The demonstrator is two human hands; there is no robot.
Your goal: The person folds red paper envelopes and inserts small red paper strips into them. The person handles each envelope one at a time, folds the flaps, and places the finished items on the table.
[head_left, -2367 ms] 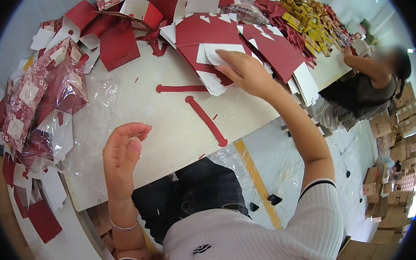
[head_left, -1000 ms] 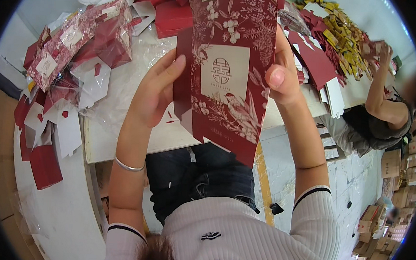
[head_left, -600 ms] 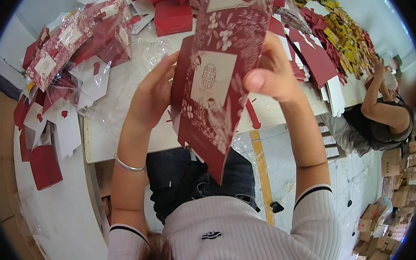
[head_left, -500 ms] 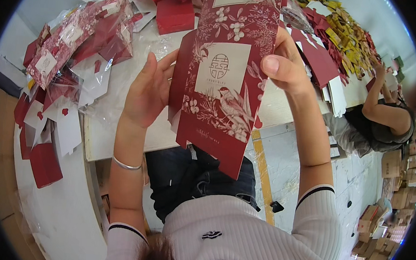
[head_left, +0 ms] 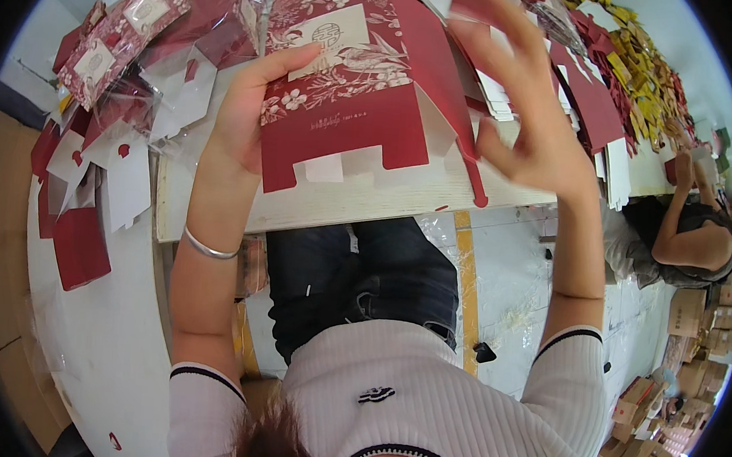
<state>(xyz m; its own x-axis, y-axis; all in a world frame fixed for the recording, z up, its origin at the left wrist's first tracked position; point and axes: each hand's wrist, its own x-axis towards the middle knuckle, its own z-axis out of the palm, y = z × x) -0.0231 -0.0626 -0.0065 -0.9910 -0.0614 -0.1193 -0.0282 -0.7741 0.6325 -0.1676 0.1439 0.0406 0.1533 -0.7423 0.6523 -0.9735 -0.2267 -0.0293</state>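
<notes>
Your hands hold up a red printed carton blank over the bench.

Your left hand is clamped on the left edge of the red carton blank, thumb on its flowered face, fingers behind it. Your right hand is spread wide, fingers apart, at the blank's right edge; whether it touches the card you cannot tell. The blank hangs between your hands, its notched lower flaps over the near edge of the white bench. Left of your left hand lie clear bags of red cards and loose red and white offcuts. Beyond your right hand are stacked red and white sheets, then yellow pieces. Further right another person leans on the bench, with brown boxes on the floor.
</notes>
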